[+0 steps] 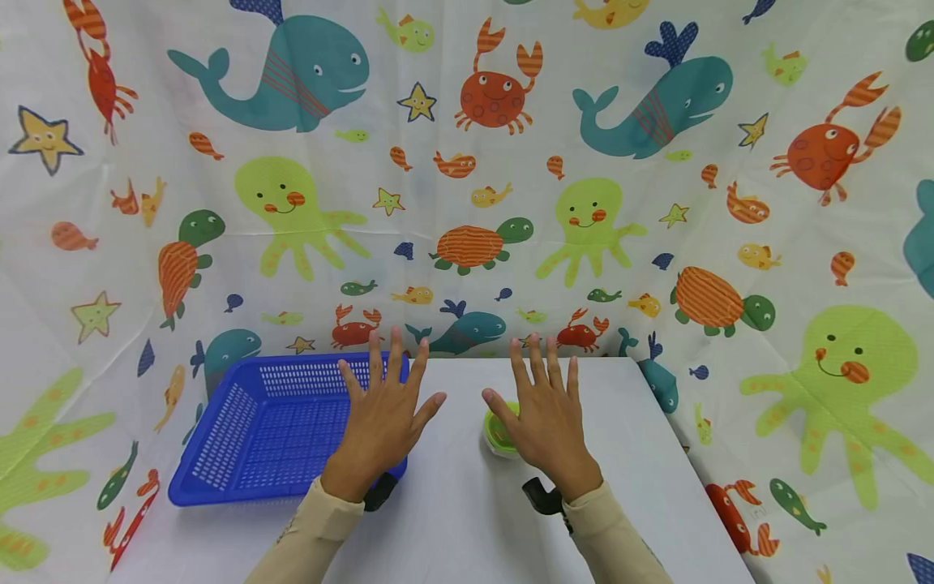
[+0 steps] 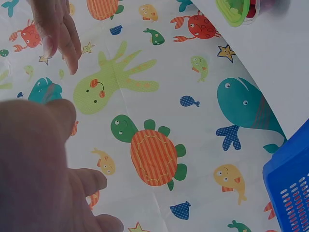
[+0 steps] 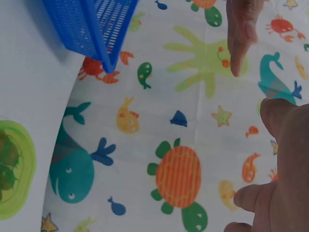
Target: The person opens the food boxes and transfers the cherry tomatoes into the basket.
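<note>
My left hand is held up with its fingers spread and straight, in front of the right part of a blue plastic basket. It holds nothing. My right hand, likewise spread and holding nothing, partly hides a small tub with a lime-green lid. In the left wrist view, something red shows inside the tub. The right wrist view shows the green rim of the lid around a see-through middle, with dark greenish shapes beneath that I cannot make out.
A white table carries the basket on its left side and the tub near the middle. Behind and beside it hangs a white cloth printed with sea animals. Dark wrist mounts sit below the hands.
</note>
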{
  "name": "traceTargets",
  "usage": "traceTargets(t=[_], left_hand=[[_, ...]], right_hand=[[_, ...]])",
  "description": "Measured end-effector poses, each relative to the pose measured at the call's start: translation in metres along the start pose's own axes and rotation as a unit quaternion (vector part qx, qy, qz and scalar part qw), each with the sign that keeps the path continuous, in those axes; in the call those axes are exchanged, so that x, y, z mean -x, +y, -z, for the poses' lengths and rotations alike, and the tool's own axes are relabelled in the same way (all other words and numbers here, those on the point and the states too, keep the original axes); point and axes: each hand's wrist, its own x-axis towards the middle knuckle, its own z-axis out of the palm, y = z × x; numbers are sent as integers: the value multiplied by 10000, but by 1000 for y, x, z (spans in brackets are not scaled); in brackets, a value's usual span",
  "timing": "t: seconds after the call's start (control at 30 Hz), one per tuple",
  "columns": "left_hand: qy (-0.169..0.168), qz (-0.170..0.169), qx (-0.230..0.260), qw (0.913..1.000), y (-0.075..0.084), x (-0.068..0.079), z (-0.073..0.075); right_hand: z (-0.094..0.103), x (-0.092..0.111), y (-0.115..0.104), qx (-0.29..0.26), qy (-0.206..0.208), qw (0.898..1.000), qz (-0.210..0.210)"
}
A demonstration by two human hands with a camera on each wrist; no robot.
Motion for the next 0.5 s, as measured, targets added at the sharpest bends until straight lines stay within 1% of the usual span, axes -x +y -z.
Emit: traceTargets(t=[0.27, 0.5], left_hand=[[46, -52, 86, 9999, 2, -1, -2], [89, -79, 255, 9996, 1, -1, -9]], right_hand=[[-3, 1, 3, -41, -17, 10000, -54], [-6, -2, 6, -144, 32, 9997, -192]])
